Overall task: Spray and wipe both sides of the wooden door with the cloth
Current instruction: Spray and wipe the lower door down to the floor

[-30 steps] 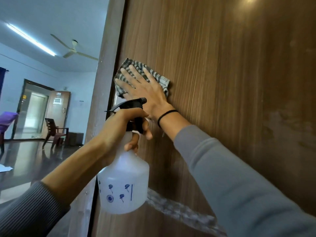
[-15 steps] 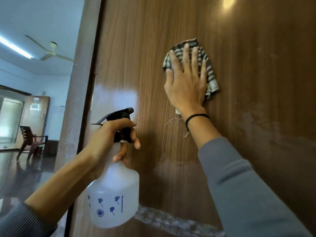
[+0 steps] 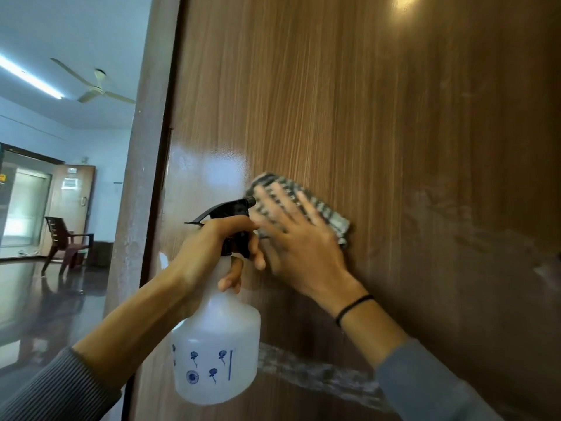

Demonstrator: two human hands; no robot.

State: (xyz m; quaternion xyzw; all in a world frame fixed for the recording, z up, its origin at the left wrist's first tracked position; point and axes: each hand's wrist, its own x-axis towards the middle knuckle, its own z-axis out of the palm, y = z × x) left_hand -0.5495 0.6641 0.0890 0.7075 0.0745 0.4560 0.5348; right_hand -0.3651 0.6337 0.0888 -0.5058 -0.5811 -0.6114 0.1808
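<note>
The wooden door (image 3: 379, 123) fills the right and middle of the head view, brown with vertical grain and a wet sheen near its left edge. My right hand (image 3: 300, 247) presses a striped grey-and-white cloth (image 3: 337, 218) flat against the door, fingers spread and blurred by motion. My left hand (image 3: 209, 253) grips the neck of a white spray bottle (image 3: 215, 350) with a black trigger head (image 3: 230, 208), held upright just left of the cloth and close to the door.
A pale smeared streak (image 3: 318, 375) crosses the door low down, and dull patches (image 3: 473, 226) mark its right part. The door's edge and frame (image 3: 136, 208) stand at left. Beyond lie a glossy dark floor (image 3: 45, 299), a brown chair (image 3: 65, 241) and a ceiling fan (image 3: 94, 86).
My right hand has swept the cloth from the door's left edge out to the right and back down-left beside the bottle's nozzle. My left hand kept its grip on the bottle.
</note>
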